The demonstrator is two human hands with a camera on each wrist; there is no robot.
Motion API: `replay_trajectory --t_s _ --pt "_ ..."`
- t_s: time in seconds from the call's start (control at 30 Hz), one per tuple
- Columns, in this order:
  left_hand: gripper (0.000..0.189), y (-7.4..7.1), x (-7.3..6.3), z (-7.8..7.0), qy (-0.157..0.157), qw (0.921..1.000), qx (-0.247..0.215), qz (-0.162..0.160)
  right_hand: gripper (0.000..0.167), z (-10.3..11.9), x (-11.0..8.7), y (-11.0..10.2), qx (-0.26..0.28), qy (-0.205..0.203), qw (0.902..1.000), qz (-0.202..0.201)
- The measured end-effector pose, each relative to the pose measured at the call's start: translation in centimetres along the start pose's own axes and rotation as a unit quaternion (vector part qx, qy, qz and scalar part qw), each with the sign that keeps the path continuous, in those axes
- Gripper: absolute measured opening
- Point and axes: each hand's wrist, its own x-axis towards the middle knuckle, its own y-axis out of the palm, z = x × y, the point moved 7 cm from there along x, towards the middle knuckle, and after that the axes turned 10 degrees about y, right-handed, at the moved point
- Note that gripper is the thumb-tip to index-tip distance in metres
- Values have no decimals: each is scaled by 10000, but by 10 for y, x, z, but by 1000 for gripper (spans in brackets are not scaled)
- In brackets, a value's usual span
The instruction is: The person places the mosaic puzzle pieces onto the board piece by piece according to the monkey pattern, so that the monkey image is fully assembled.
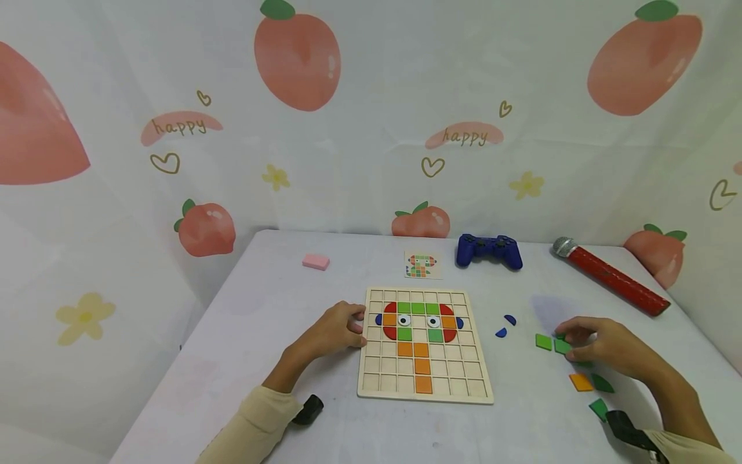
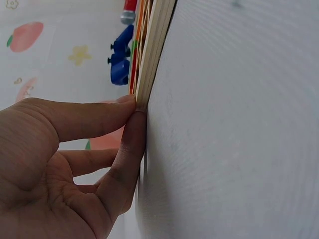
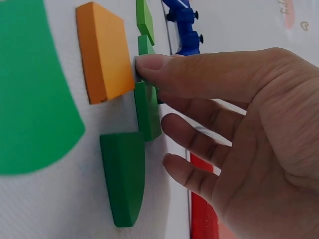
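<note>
A square wooden grid board [image 1: 458, 370] lies on the table, with coloured tiles forming a face with two round eyes and an orange column below. My left hand [image 1: 333, 330] pinches the board's left edge; thumb and index finger meet at the rim [image 2: 149, 64] in the left wrist view. To the right, my right hand [image 1: 611, 348] reaches down among loose tiles, thumb and fingertips around a green tile [image 1: 561, 347]. Beside it lie a light green tile [image 1: 543, 341], an orange tile [image 1: 581, 382] and a dark green curved piece [image 3: 123, 179]. The right index fingertip is hidden behind the thumb in the right wrist view.
Behind the board lies a pattern card [image 1: 423, 265], with a pink block [image 1: 315, 261] to its left. A blue game controller [image 1: 489, 250] and a red microphone [image 1: 617, 278] are at the back right. Two blue half-round pieces [image 1: 501, 332] lie right of the board.
</note>
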Motion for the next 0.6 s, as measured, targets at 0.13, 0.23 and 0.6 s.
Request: replay_trajectory --t_s 0.13,0.23,0.6 --pt "68 0 0 0 20 10000 -12 -2 44 -1 2 2 -12 77 10000 39" --pt "68 -1 -1 -1 13 10000 -10 5 45 2 2 3 -26 132 9999 52" --pt "68 -1 -1 -1 2 10000 -21 16 42 43 -3 15 -5 -347 9994 -80"
